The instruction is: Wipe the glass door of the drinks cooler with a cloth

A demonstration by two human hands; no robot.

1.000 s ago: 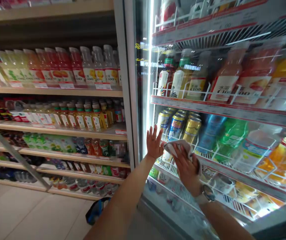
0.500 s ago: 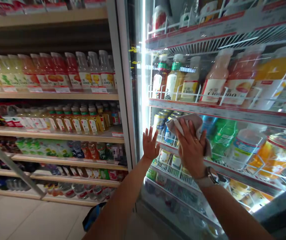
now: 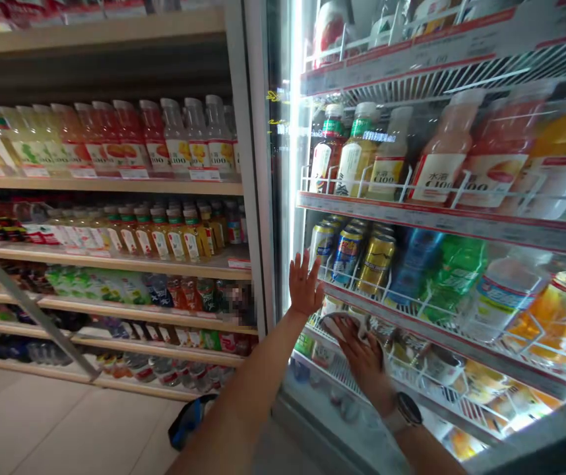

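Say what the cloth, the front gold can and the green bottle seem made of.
Cloth: soft, matte fabric, judging by its crumpled edge under the right hand; fibre unclear.
Front gold can: probably aluminium, with a shiny metallic finish.
Green bottle: likely plastic, smooth and glossy, since it looks translucent with pale highlights; glass isn't ruled out.

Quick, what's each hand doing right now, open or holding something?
Left hand: open, fingers spread, no object visible in it.
Right hand: holding a pale cloth under its fingers.
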